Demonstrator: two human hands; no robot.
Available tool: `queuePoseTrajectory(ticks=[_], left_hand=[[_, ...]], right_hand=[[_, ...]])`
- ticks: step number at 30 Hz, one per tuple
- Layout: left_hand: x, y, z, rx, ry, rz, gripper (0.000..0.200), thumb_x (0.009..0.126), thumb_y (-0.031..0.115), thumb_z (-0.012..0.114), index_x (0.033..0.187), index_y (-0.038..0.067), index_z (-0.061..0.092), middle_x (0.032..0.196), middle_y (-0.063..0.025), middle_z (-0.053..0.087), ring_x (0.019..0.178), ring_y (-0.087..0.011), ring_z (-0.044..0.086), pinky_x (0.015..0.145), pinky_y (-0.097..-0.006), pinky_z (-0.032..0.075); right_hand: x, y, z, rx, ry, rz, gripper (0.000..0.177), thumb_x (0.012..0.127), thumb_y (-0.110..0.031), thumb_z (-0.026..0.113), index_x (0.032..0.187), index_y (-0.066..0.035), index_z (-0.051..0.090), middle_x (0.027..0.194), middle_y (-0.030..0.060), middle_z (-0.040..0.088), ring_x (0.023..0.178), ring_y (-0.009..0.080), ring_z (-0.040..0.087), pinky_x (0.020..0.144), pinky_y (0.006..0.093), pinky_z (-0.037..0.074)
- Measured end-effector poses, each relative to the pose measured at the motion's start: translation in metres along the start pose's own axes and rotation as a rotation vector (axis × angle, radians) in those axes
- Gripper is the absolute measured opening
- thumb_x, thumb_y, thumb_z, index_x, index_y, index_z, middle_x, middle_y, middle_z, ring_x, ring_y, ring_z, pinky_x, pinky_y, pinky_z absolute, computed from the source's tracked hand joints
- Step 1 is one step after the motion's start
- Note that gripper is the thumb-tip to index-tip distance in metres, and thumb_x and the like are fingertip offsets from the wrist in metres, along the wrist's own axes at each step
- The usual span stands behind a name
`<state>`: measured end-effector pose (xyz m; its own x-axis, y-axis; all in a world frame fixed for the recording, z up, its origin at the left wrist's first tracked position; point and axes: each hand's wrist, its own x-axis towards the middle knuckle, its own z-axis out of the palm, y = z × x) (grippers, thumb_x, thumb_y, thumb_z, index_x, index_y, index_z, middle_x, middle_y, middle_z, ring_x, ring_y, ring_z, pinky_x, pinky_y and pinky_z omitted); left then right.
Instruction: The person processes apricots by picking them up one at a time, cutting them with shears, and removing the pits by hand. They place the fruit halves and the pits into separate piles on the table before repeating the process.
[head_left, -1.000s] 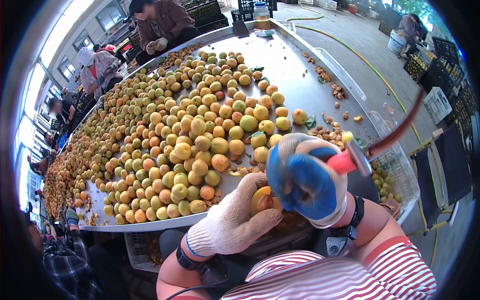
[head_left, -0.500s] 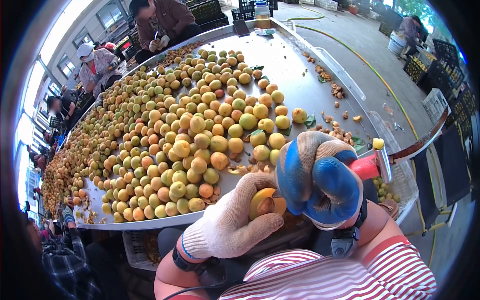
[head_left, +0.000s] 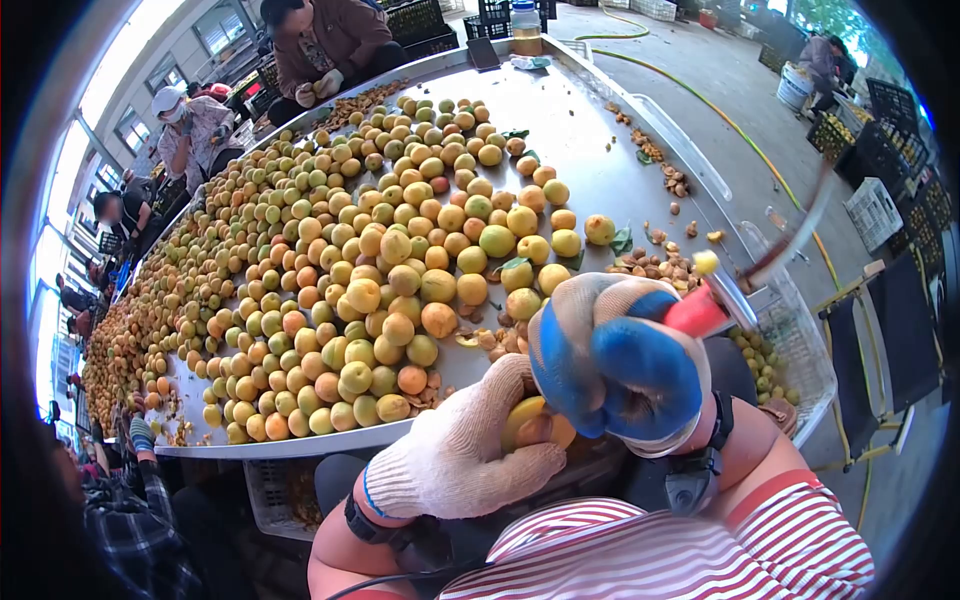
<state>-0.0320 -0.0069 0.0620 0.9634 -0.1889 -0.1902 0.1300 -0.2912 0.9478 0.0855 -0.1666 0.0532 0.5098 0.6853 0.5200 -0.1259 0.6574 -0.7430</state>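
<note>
In a white knitted glove, my left hand [head_left: 450, 455] is closed around a cut apricot [head_left: 530, 422], its brown pit showing at the opening. Against the apricot's upper right side, my right hand [head_left: 622, 362], in a blue-coated glove, is in a fist around a red-handled knife [head_left: 697, 313]. The knife's metal end and blurred blade point away to the upper right, with a yellow bit of fruit [head_left: 706, 263] by the metal. My right fingertips near the apricot are partly hidden.
Many whole apricots [head_left: 395, 245] cover the metal table [head_left: 560, 110]. Loose pits [head_left: 650, 265] lie near its right edge. A white crate [head_left: 818, 385] holding green-yellow fruit stands at my right. A folding chair [head_left: 850, 370] is beyond it. Several people sit around the table.
My right hand has shifted slightly left and down, closer over the apricot. The knife has tilted, its blade swinging upward and blurring. The apricot is more covered by my fingers.
</note>
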Motion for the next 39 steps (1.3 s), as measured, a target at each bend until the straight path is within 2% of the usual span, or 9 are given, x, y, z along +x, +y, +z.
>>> queuePoseTrajectory(ticks=[6, 11, 13, 18, 21, 25, 26, 30, 39], left_hand=[[0.008, -0.008, 0.000, -0.063, 0.021, 0.046, 0.055, 0.088, 0.023, 0.071, 0.135, 0.005, 0.050, 0.110, -0.0153, 0.066, 0.102, -0.0261, 0.067, 0.092, -0.0372, 0.052], [0.019, -0.024, 0.000, -0.008, 0.120, 0.095, 0.051, 0.089, 0.021, 0.074, 0.133, 0.002, 0.054, 0.105, -0.0082, 0.065, 0.092, -0.0161, 0.064, 0.086, -0.0328, 0.053], [0.018, -0.017, 0.000, -0.356, 0.113, -0.088, 0.046, 0.093, 0.019, 0.073, 0.133, 0.002, 0.056, 0.106, -0.0062, 0.064, 0.087, -0.0112, 0.063, 0.079, -0.0278, 0.053], [0.025, -0.021, 0.002, -0.317, 0.161, -0.136, 0.048, 0.094, 0.010, 0.068, 0.138, 0.000, 0.051, 0.111, -0.0046, 0.062, 0.084, -0.0079, 0.060, 0.075, -0.0228, 0.053], [0.026, -0.026, 0.002, -0.353, 0.166, -0.114, 0.050, 0.095, 0.011, 0.066, 0.140, 0.001, 0.047, 0.107, -0.0053, 0.061, 0.085, -0.0080, 0.060, 0.075, -0.0234, 0.053], [0.026, -0.022, 0.005, -0.303, 0.101, -0.047, 0.049, 0.097, 0.011, 0.063, 0.140, 0.002, 0.042, 0.103, -0.0053, 0.059, 0.081, -0.0092, 0.059, 0.072, -0.0243, 0.051], [0.026, -0.019, 0.006, -0.281, 0.094, -0.083, 0.049, 0.097, 0.011, 0.062, 0.140, 0.003, 0.041, 0.101, -0.0050, 0.057, 0.079, -0.0098, 0.058, 0.071, -0.0244, 0.050], [0.028, -0.028, 0.010, -0.373, 0.098, -0.107, 0.047, 0.097, 0.009, 0.061, 0.139, 0.003, 0.041, 0.100, -0.0048, 0.056, 0.076, -0.0101, 0.057, 0.068, -0.0244, 0.049], [0.033, -0.031, 0.014, -0.352, 0.151, -0.093, 0.039, 0.099, 0.010, 0.059, 0.134, 0.004, 0.042, 0.098, -0.0042, 0.056, 0.070, -0.0085, 0.054, 0.063, -0.0239, 0.047]], right_hand=[[0.000, 0.006, -0.009, 0.130, 0.063, 0.245, 0.041, 0.107, -0.026, 0.044, 0.072, -0.005, 0.052, 0.068, 0.0039, 0.050, 0.049, 0.0080, 0.046, 0.043, 0.0220, 0.033], [0.002, 0.034, -0.022, 0.206, 0.220, 0.115, 0.042, 0.107, -0.035, 0.046, 0.078, -0.005, 0.053, 0.067, 0.0047, 0.049, 0.048, 0.0118, 0.044, 0.044, 0.0244, 0.034], [0.004, 0.036, -0.031, 0.238, 0.280, 0.229, 0.043, 0.106, -0.036, 0.048, 0.077, -0.006, 0.052, 0.067, 0.0056, 0.049, 0.048, 0.0124, 0.044, 0.044, 0.0248, 0.035], [0.015, 0.042, -0.053, 0.255, 0.130, 0.241, 0.043, 0.104, -0.037, 0.048, 0.077, -0.005, 0.051, 0.096, 0.0135, 0.053, 0.069, 0.0229, 0.057, 0.058, 0.0320, 0.052], [0.018, 0.039, -0.051, 0.348, 0.172, 0.194, 0.041, 0.105, -0.035, 0.049, 0.079, -0.004, 0.052, 0.097, 0.0129, 0.053, 0.070, 0.0240, 0.058, 0.060, 0.0327, 0.053], [0.021, 0.038, -0.056, 0.469, 0.141, 0.224, 0.050, 0.105, -0.039, 0.050, 0.064, -0.010, 0.046, 0.070, 0.0064, 0.050, 0.050, 0.0158, 0.046, 0.047, 0.0277, 0.042], [0.021, 0.038, -0.054, 0.400, 0.268, 0.286, 0.061, 0.102, -0.044, 0.057, 0.053, -0.014, 0.036, 0.061, 0.0045, 0.045, 0.043, 0.0161, 0.042, 0.040, 0.0287, 0.038], [0.017, 0.043, -0.048, 0.454, 0.303, 0.284, 0.056, 0.102, -0.043, 0.057, 0.058, -0.013, 0.039, 0.055, 0.0018, 0.038, 0.042, 0.0137, 0.035, 0.040, 0.0274, 0.028], [0.011, 0.042, -0.031, 0.272, 0.431, 0.295, 0.050, 0.106, -0.039, 0.049, 0.064, -0.014, 0.040, 0.059, -0.0006, 0.036, 0.046, 0.0111, 0.035, 0.046, 0.0254, 0.028]])
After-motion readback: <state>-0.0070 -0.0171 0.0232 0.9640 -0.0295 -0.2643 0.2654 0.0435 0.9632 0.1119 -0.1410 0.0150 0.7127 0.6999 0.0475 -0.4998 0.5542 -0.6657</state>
